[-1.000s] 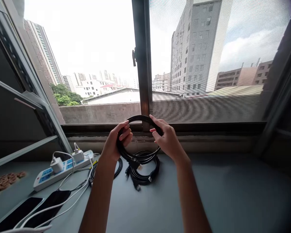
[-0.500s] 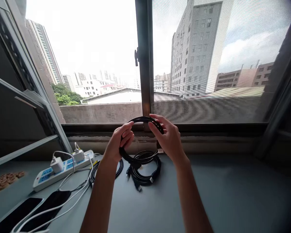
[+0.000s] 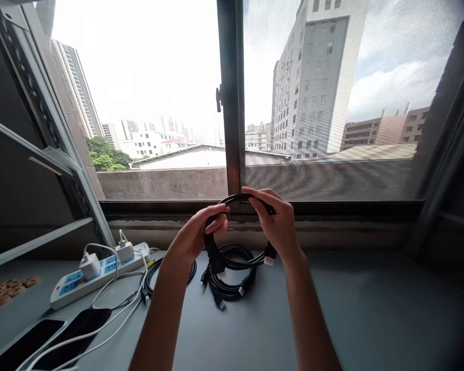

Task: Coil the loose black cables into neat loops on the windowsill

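Between my two hands a black HDMI cable (image 3: pixel 237 197) is held up in a loose coil above the table. My left hand (image 3: pixel 201 229) is closed around the coil's left side. The fingers and thumb of my right hand (image 3: pixel 272 214) pinch its upper right part. One black plug (image 3: pixel 269 254) with a pale tip hangs below my right hand, and a dark connector (image 3: pixel 216 262) hangs at the lower left of the coil. Under it on the table lies another coiled black cable (image 3: pixel 232 294) with several plugs showing, partly hidden by the held coil.
Left of my left arm lies one more black cable coil (image 3: pixel 191 270). A white power strip (image 3: pixel 100 275) carries two white chargers, and white cords (image 3: pixel 119 319) run over two dark phones (image 3: pixel 34 342). A window frame (image 3: pixel 232 129) stands behind the grey table (image 3: pixel 363 309).
Both hands have shifted a little right and down with the coil. The plug under my right hand and the connector at lower left now show more plainly.
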Available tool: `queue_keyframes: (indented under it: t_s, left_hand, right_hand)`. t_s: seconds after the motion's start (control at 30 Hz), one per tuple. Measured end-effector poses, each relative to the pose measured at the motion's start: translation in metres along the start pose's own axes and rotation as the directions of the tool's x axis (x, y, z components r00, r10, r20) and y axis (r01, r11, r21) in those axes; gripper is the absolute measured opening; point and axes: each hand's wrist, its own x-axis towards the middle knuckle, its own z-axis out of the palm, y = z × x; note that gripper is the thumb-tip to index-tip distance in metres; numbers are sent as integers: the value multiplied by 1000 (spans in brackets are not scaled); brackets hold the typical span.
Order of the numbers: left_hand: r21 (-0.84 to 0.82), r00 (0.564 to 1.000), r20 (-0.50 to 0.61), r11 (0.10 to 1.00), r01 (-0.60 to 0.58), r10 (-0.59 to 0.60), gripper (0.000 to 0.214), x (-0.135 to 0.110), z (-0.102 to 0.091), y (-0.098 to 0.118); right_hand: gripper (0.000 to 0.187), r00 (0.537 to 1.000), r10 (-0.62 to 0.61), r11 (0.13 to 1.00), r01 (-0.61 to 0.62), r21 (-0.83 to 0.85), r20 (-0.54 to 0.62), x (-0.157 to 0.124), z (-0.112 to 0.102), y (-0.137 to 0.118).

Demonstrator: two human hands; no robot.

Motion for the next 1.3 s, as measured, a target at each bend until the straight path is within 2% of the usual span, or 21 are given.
queue_keyframes:
  t_s: [0.13, 0.2, 0.3, 0.37, 0.43, 0.53, 0.67, 0.77, 0.87, 0.93, 1.07, 1.17, 1.3]
  left_hand:
    - [305, 987, -147, 952, -16, 64, 31, 8, -15, -11]
    - [451, 984, -165, 893, 9, 73, 34, 16, -20, -23]
    - [625, 976, -218, 768, 137, 4, 28, 28, -23, -44]
    - [649, 957, -283, 721, 241, -65, 28, 34, -23, -58]
    - [631, 948, -291, 718, 293, -132, 30, 39, -24, -66]
    - [617, 947, -276, 726, 304, -161, 35, 41, -27, -69]
    - [645, 945, -303, 703, 299, -124, 52, 38, -38, -60]
    - [690, 931, -346, 640, 337, -117, 56, 36, -50, -55]
    - [705, 906, -348, 570, 422, -241, 47, 37, -66, -61]
    - [706, 852, -337, 491, 510, -401, 41, 39, -78, -72]
    - [722, 660, -316, 279, 634, -682, 18, 45, -95, -95]
    - [742, 545, -315, 156, 652, -777, 8, 48, -103, -103]
    - [766, 431, -325, 33, 642, -842, 22, 51, -109, -108]
  right_hand:
    - [24, 978, 10, 996, -28, -83, -210, -2, 9, 22]
    - [24, 951, 41, 988, -85, -128, -308, -6, 15, 37]
    - [24, 928, 175, 945, -252, -208, -328, -15, 21, 57]
    - [23, 916, 285, 892, -362, -270, -283, -20, 22, 68]
    - [24, 904, 364, 849, -421, -319, -225, -24, 20, 76]
    - [34, 908, 390, 846, -418, -331, -151, -25, 18, 82]
    - [37, 921, 389, 880, -379, -287, -24, -26, 21, 90]
    - [39, 883, 455, 869, -413, -272, 113, -30, 26, 97]
    - [43, 812, 513, 852, -442, -279, 280, -38, 30, 106]
    - [44, 751, 549, 834, -464, -297, 367, -45, 34, 113]
    - [47, 617, 617, 786, -519, -337, 489, -57, 44, 127]
    - [45, 542, 656, 751, -540, -379, 526, -64, 51, 137]
    - [45, 474, 703, 707, -544, -452, 530, -70, 56, 145]
